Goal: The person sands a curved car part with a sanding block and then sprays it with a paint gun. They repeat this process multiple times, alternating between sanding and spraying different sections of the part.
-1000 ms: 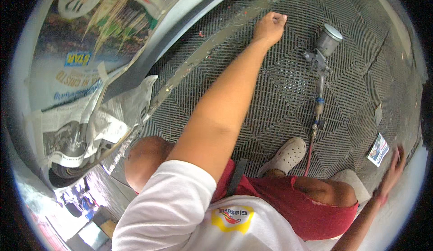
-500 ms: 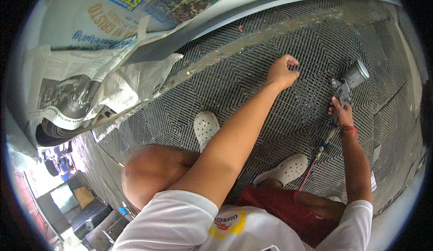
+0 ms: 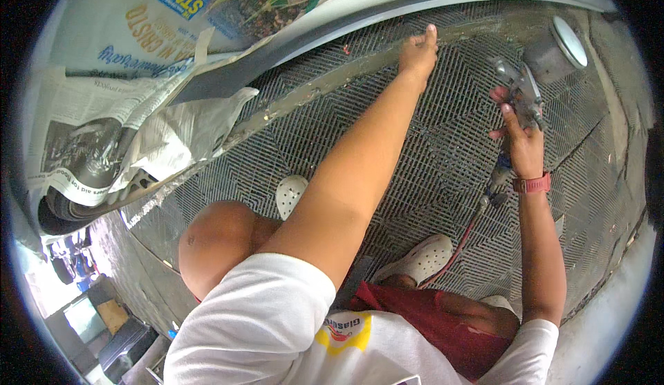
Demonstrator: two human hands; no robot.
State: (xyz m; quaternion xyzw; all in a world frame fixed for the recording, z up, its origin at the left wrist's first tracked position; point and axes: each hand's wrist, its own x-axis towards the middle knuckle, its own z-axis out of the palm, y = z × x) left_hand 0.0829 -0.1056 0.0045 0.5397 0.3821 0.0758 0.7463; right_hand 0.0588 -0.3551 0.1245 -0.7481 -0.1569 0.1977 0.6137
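Observation:
My right hand [image 3: 520, 136] is wrapped round the grip of a metal spray gun [image 3: 523, 89], with the thumb and some fingertips showing. A grey cylindrical paint cup [image 3: 550, 57] with a pale round lid sits at the gun's far end. From below the hand, a red air hose [image 3: 465, 236] with a dark fitting runs down toward my feet. My left arm is stretched forward, and my left hand [image 3: 417, 54] is just short of a pale vehicle panel's lower edge [image 3: 387, 13]. Its fingers are curled, the thumb side pointing up; I see nothing in it.
Newspaper masking [image 3: 90, 126] covers part of the vehicle on the left, above a tyre [image 3: 59, 209]. Ridged dark matting [image 3: 325, 143] lies under my pale clogs [image 3: 425, 257]. A strip of bare floor [image 3: 325, 81] runs beneath the panel. Dark furniture [image 3: 124, 350] stands lower left.
My left hand has moved forward toward the panel, and its fingers have changed pose. My right hand has raised the spray gun forward, with the hose following.

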